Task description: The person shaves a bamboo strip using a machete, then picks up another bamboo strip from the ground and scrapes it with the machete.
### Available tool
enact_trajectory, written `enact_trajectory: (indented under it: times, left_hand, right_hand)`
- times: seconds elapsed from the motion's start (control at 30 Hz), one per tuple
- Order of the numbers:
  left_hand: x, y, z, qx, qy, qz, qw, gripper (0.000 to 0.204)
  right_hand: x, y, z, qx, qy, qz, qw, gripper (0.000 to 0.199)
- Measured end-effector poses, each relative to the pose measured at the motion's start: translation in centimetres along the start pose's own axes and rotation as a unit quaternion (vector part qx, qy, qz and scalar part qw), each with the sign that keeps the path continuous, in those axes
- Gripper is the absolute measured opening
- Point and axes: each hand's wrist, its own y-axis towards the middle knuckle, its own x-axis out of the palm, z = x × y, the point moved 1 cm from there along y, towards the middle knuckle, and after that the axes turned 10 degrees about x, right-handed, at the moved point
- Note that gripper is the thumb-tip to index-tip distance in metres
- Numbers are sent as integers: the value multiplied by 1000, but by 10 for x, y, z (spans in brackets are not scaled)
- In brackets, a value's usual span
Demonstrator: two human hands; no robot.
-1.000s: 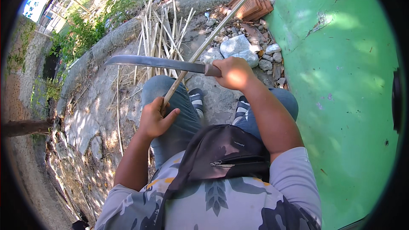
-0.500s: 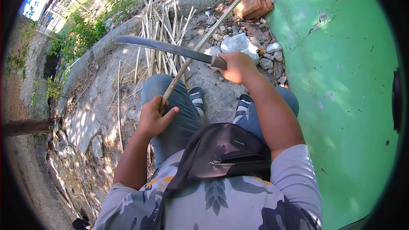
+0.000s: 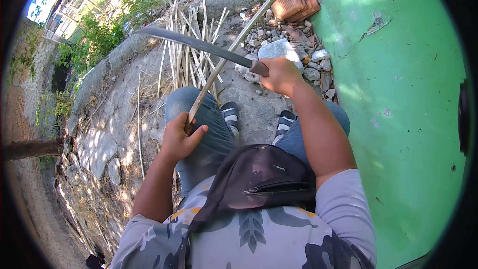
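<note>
My left hand (image 3: 182, 138), above my left knee, is closed around the near end of a long, pale wooden strip (image 3: 241, 35). The strip slants away from me, up and to the right, toward the stacked tiles. In my right hand (image 3: 282, 76) is the brown handle of a machete (image 3: 199, 45). Its long, dark, slightly curved blade points left and crosses the strip a little short of the handle. Whether the edge touches the wood I cannot tell.
Several split strips (image 3: 186, 45) lie in a loose pile on the ground ahead. To their right are rubble stones (image 3: 281, 50) and stacked orange tiles (image 3: 296, 5). A green wall (image 3: 393, 119) stands on my right. A black bag (image 3: 264, 174) rests at my lap.
The machete has shifted slightly right and down at the handle, its blade tilting more. The strip's far end has swung a little left. My left hand stays almost in place.
</note>
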Motion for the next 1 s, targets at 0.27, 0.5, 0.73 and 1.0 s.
enact_trajectory:
  times: [0.27, 0.5, 0.73, 1.0]
  left_hand:
    - [4, -4, -6, 14, 26, 19, 999, 41]
    - [5, -5, 0, 57, 37, 34, 997, 41]
    - [3, -4, 1, 31, 50, 18, 998, 39]
    - [2, -7, -2, 50, 45, 16, 998, 37]
  right_hand:
    - [-2, -7, -17, -5, 41, 51, 998, 21]
    - [-12, 5, 20, 94, 98, 77, 988, 23]
    - [-2, -5, -2, 46, 42, 52, 997, 20]
    - [-15, 7, 29, 98, 111, 109, 983, 24]
